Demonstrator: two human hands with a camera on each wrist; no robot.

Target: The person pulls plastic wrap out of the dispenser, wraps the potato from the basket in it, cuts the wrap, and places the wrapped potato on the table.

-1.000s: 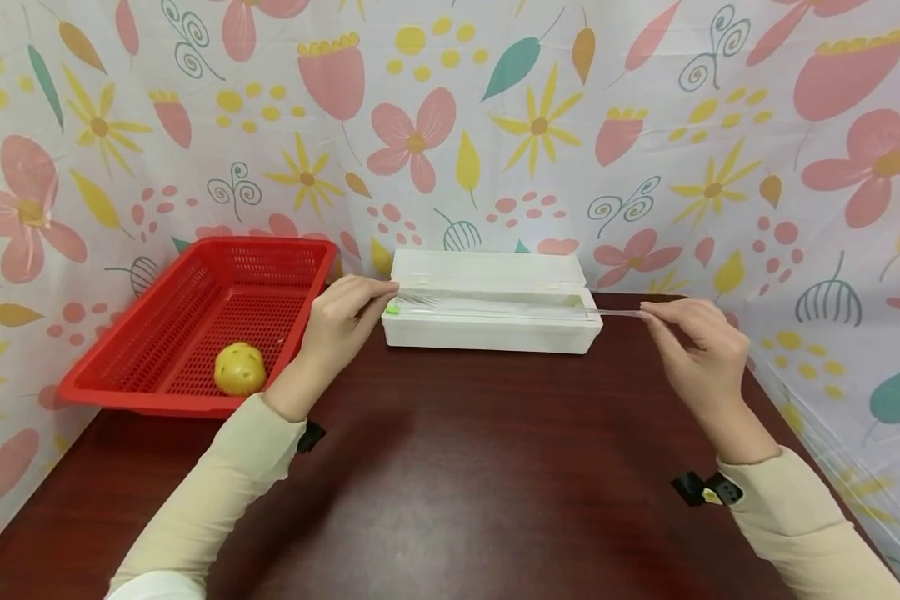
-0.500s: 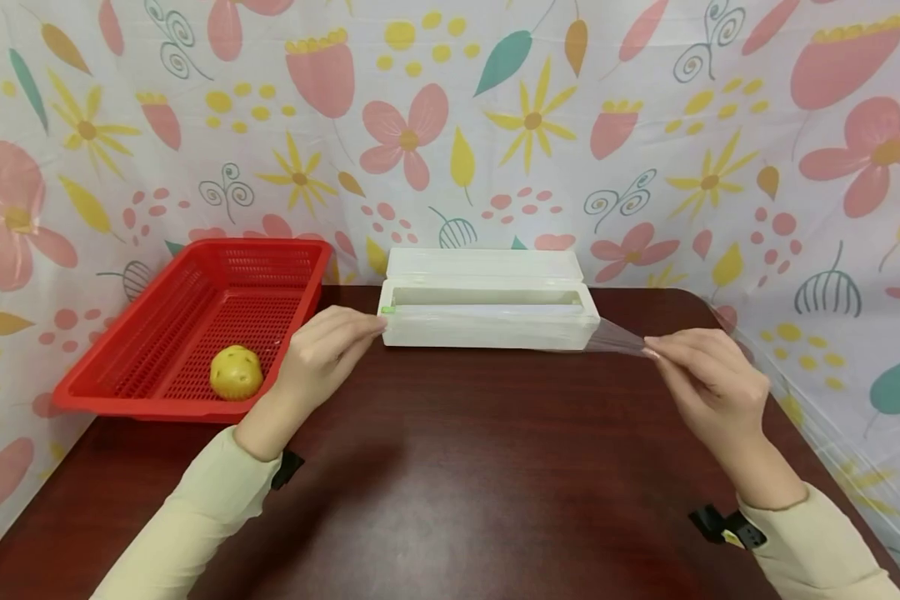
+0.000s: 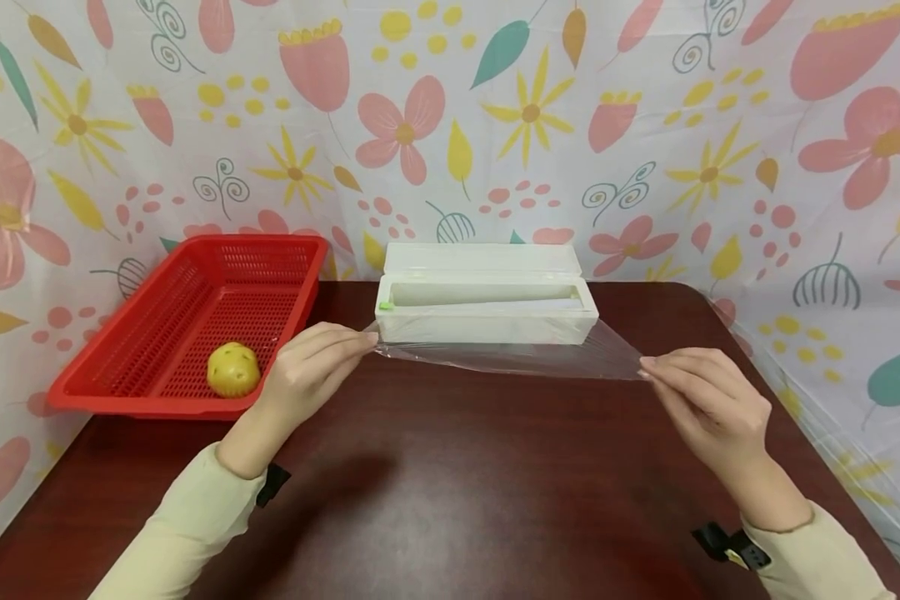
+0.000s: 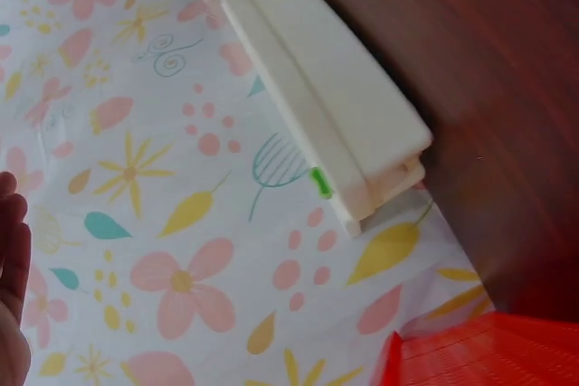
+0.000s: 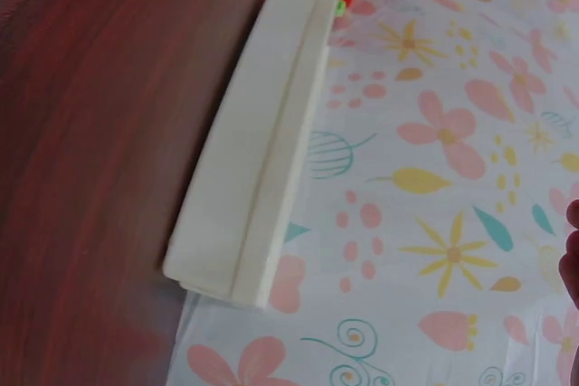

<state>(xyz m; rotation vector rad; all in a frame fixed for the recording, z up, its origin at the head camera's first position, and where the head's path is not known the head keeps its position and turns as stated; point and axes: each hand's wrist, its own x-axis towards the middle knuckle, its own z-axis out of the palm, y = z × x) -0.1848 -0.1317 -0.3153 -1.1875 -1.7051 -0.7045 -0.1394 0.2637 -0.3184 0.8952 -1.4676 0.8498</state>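
Film (image 3: 506, 358) drawn further from dispenser (image 3: 487, 312), left hand (image 3: 311, 367), right hand (image 3: 708, 396) pinching its corners.

film (image 3: 506, 357): drawn further out of dispenser (image 3: 487, 321) | both hands (image 3: 311, 367): nearer the person

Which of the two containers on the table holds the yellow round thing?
The red basket at the left holds it; the white box holds film.
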